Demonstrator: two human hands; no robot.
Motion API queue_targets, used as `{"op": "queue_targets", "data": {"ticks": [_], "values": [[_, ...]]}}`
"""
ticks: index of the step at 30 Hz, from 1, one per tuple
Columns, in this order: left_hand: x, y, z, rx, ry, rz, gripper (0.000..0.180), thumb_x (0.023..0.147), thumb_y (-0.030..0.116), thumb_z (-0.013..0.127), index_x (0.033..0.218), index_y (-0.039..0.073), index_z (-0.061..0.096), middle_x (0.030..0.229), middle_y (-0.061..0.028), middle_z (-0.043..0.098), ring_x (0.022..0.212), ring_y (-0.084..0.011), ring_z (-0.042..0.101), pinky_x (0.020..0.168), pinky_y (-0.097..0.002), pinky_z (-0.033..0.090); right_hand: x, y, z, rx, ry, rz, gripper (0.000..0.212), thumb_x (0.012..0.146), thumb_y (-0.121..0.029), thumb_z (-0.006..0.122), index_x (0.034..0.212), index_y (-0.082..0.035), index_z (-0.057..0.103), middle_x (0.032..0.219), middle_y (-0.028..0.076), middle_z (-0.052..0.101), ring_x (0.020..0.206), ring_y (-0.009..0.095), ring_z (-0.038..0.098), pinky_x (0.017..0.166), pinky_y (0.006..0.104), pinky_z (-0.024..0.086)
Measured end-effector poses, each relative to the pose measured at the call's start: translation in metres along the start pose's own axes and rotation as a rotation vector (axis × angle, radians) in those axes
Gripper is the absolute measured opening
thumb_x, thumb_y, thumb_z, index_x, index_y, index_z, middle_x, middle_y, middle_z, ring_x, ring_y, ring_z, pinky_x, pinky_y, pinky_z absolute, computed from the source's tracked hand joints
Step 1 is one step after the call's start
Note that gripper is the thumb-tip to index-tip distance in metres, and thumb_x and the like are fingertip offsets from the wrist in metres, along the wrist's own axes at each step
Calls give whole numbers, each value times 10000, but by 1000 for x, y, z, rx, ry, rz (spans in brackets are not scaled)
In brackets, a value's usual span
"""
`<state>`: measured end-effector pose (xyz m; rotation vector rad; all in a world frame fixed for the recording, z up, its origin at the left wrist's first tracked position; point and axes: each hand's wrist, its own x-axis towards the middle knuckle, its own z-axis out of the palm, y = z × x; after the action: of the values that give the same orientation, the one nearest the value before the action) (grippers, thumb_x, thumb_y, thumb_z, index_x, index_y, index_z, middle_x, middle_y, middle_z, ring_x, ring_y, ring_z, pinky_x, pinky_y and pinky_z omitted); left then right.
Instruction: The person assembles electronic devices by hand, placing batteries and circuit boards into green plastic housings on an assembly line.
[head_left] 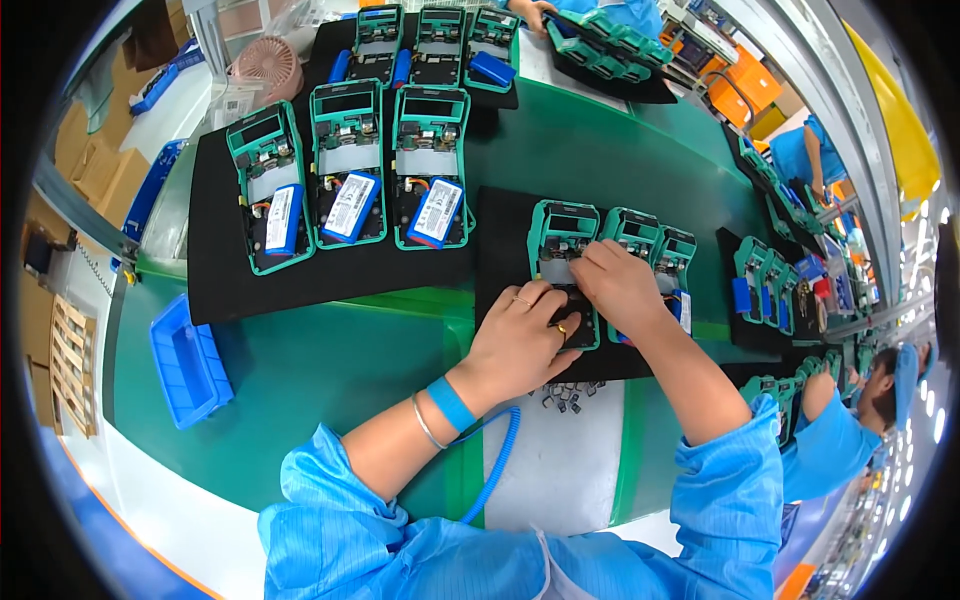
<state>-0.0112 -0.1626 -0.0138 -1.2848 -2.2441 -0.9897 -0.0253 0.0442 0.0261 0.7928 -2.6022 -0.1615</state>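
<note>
Device: middle of the frame, a green-rimmed device [558,245] lies on the right mat [500,225], its open inside facing up and partly hidden by both hands.
Left hand: the left hand [525,335] lies over the device's lower part, fingers bent and thumb near its bottom edge; whether its grip is clamped on anything, I cannot tell.
Right hand: the right hand [618,280] reaches in from the right, fingertips bunched over the device's middle; its grip is partly hidden, so whether it pinches something I cannot tell.
Left wrist: a blue band [451,403] and a silver bangle [428,422]; a blue coiled cord [497,470] runs down from near the band.
Neighbours: two more devices [640,230] stand in line just right, partly behind the right hand and forearm.
Left mat: upper left, a black mat [225,285] carries a front row of three devices [347,150], each with a blue battery [352,207].
Tabletop: the green tabletop [330,385] bears a blue bin [190,365] at left; small parts [567,398] lie scattered below the hands.
Co-worker: right edge, a person in blue [835,445].
</note>
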Motion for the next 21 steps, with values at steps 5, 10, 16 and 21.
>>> {"op": "queue_targets", "data": {"ticks": [5, 10, 16, 21], "values": [[0, -1, 1, -4, -5, -5, 388, 718, 296, 811, 1043, 93, 746, 1095, -63, 563, 1144, -267, 502, 914, -397, 448, 2, -3, -3, -53, -3, -74, 145, 652, -104, 683, 779, -91, 614, 846, 22, 536, 848, 188, 593, 591, 288, 540], [0, 0, 0, 7, -3, -9, 378, 734, 308, 801, 1043, 98, 744, 1098, -59, 562, 1143, -262, 503, 916, -392, 448, 3, -6, -5, -87, 7, -89, 136, 646, -110, 677, 766, -94, 614, 825, 25, 531, 830, 188, 586, 571, 283, 527], [0, 0, 3, 18, -9, -6, 382, 737, 313, 798, 1052, 106, 738, 1096, -57, 565, 1144, -256, 504, 920, -386, 445, 7, -12, -8, -190, -33, -102, 124, 634, -129, 682, 733, -109, 611, 804, 17, 530, 835, 181, 575, 549, 270, 507], [0, 0, 2, 22, -11, -13, 381, 739, 317, 796, 1051, 107, 738, 1090, -56, 567, 1146, -257, 504, 925, -387, 442, 10, -8, -4, -187, -67, -117, 123, 647, -136, 690, 744, -109, 620, 822, 12, 544, 863, 174, 571, 559, 264, 514]]}}
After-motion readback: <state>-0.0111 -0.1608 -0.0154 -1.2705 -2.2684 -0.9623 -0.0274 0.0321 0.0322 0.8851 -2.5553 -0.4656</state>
